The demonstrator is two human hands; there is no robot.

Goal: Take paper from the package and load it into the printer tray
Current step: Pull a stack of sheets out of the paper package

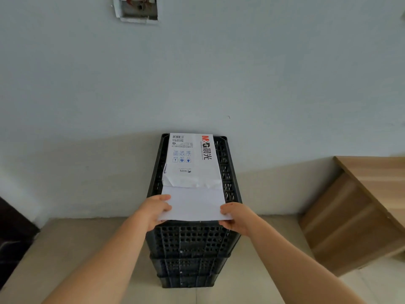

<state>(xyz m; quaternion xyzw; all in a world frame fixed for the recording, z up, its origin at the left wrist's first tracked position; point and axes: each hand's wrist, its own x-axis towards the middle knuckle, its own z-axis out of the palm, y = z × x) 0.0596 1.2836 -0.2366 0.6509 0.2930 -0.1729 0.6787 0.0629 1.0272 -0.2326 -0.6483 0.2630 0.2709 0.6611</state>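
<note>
Two bare hands meet at the centre of the frame, each closed on a near corner of a stack of white paper (194, 201). The left hand (154, 210) has its thumb on top at the lower-left corner, fingers curled under; the right hand (235, 217) pinches the lower-right corner the same way. The smooth, flat sheets stick out of the torn, crumpled mouth of a white paper package (191, 160), printed with a red and black logo, small blue icons and a barcode.

The package lies lengthwise on top of black plastic crates (190, 244), stacked and perforated with a grid of square holes; how many crates make up the stack is hard to tell. They stand on a pale tiled floor (65, 249) against a plain, matte wall (219, 73).

At the right edge, a wood-grain cabinet (359, 213) is cut off. At the top, an open wall recess (138, 8) is partly cropped. A dark shape at the lower left is unclear.
</note>
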